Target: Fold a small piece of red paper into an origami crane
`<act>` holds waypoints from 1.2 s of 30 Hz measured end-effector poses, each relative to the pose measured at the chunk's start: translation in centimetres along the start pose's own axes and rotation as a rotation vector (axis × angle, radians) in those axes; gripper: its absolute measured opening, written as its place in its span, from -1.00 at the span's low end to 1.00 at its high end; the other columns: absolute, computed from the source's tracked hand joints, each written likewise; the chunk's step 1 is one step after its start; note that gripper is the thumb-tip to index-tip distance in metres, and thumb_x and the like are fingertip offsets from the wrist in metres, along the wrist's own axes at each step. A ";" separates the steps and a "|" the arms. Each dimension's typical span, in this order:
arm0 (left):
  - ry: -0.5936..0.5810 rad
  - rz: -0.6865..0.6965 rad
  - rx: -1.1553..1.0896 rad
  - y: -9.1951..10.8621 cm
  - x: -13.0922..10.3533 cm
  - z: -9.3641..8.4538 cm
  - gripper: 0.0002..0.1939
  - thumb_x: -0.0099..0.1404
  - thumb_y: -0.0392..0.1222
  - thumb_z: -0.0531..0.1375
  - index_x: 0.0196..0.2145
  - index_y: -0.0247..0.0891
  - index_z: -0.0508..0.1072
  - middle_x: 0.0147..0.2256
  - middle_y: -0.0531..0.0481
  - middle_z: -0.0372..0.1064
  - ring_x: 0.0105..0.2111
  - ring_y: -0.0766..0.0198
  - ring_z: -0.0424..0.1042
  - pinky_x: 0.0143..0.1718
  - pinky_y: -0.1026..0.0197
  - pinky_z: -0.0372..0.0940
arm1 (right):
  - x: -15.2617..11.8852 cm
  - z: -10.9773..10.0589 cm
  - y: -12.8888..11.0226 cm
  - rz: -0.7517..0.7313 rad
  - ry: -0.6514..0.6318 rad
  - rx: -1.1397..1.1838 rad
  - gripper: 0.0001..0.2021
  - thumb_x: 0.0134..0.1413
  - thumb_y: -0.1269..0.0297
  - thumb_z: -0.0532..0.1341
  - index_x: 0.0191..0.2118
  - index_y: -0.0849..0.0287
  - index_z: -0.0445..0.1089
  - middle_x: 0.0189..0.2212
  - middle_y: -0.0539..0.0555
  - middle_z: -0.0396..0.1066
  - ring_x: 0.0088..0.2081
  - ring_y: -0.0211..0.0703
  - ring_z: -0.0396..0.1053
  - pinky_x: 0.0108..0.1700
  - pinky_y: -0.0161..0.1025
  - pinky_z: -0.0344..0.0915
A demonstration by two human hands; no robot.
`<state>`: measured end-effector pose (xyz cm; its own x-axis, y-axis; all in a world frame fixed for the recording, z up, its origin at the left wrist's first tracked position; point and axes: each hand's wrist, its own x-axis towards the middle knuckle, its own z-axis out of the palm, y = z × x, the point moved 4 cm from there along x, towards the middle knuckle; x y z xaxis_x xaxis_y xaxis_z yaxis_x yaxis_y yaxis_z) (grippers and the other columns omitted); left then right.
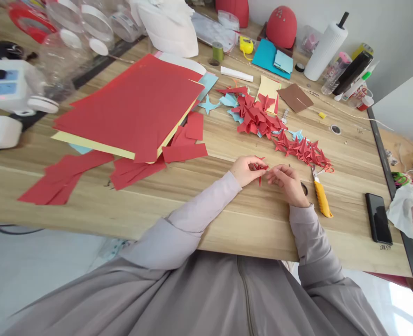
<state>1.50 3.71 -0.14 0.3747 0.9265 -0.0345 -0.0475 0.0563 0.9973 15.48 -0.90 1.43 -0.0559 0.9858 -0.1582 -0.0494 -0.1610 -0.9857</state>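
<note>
My left hand and my right hand meet over the wooden table, both pinching a small folded red paper piece between their fingertips. Just beyond the hands lies a heap of folded red and blue paper cranes, trailing toward a row of red ones. A yellow-handled pair of scissors rests right beside my right wrist.
A stack of red and yellow paper sheets lies at the left, with cut red squares around it. A black phone sits near the right edge. Jars, a white roll and red domes stand at the back.
</note>
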 end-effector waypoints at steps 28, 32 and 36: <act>-0.099 -0.128 -0.225 0.4 -0.9 1.3 -0.67 -0.08 -0.09 0.38 -0.39 -0.39 0.53 -0.56 -0.03 0.46 -0.56 0.28 0.43 -0.58 0.25 0.39 | 0.5 -0.7 -0.1 0.045 0.140 0.280 -0.81 -0.17 0.17 0.33 -0.43 0.14 0.38 -0.60 -0.06 0.29 -0.59 -0.32 0.22 -0.49 -0.32 0.25; -0.109 -0.123 -0.205 0.2 -1.1 1.5 -0.67 -0.07 -0.08 0.38 -0.39 -0.38 0.53 -0.52 -0.06 0.49 -0.51 0.26 0.46 -0.56 0.25 0.40 | 0.6 -0.7 0.1 0.063 0.145 0.314 -0.80 -0.12 0.13 0.30 -0.47 0.15 0.38 -0.64 -0.06 0.26 -0.61 -0.33 0.20 -0.56 -0.35 0.22; -0.098 -0.134 -0.210 0.1 -1.1 1.4 -0.64 -0.11 -0.11 0.41 -0.39 -0.39 0.48 -0.52 -0.05 0.47 -0.52 0.26 0.46 -0.56 0.23 0.41 | 0.8 -1.2 0.2 0.038 0.190 0.281 -0.80 -0.11 0.13 0.29 -0.49 0.13 0.36 -0.66 -0.06 0.24 -0.63 -0.32 0.17 -0.60 -0.36 0.19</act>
<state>2.37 2.18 0.12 0.4777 0.8659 -0.1485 -0.1788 0.2613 0.9486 16.60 -0.14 1.03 0.1220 0.9658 -0.2286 -0.3253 -0.1787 -0.9286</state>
